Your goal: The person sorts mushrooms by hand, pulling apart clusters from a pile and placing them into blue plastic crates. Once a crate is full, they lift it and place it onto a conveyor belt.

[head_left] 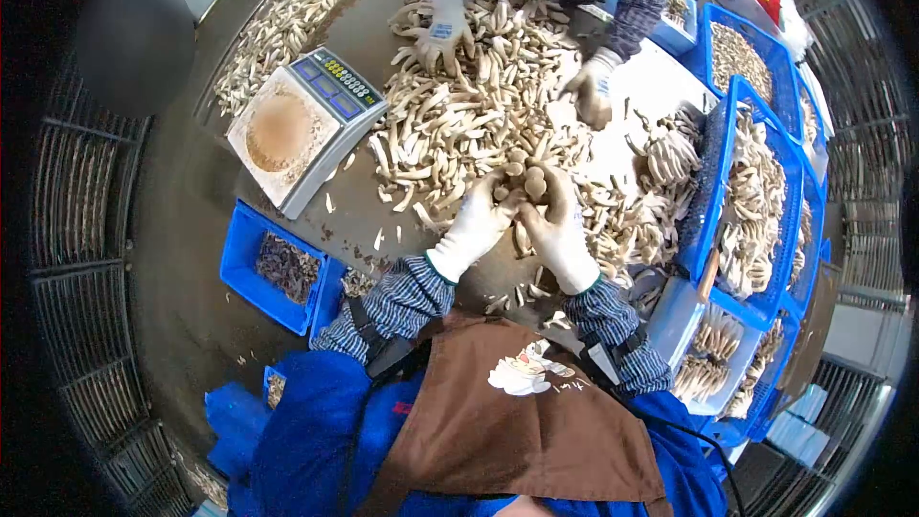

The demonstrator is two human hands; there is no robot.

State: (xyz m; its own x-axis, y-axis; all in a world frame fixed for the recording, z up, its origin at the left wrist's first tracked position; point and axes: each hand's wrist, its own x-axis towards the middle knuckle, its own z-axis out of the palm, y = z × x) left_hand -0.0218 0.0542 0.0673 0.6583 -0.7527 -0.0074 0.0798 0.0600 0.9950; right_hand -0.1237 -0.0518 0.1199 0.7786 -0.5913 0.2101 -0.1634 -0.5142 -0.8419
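Observation:
A small bunch of mushrooms (534, 182) with round brownish caps is held between both hands at the near edge of a large heap of mushrooms (469, 101). My left hand (481, 218), in a white glove with soiled fingertips, closes on the bunch from the left. From the right side, my right hand (560, 230), gloved alike, has its fingers curled round the same bunch. The thumbs nearly meet below the caps. The stems are mostly hidden by the fingers.
A digital scale (304, 129) stands on the table's left, beside a tray of mushrooms (278, 33). Blue crates (713, 196) of mushrooms line the right. Across the table, a co-worker's gloved hands (445, 33) touch the heap. A blue bin (244, 263) with dark pieces sits lower left.

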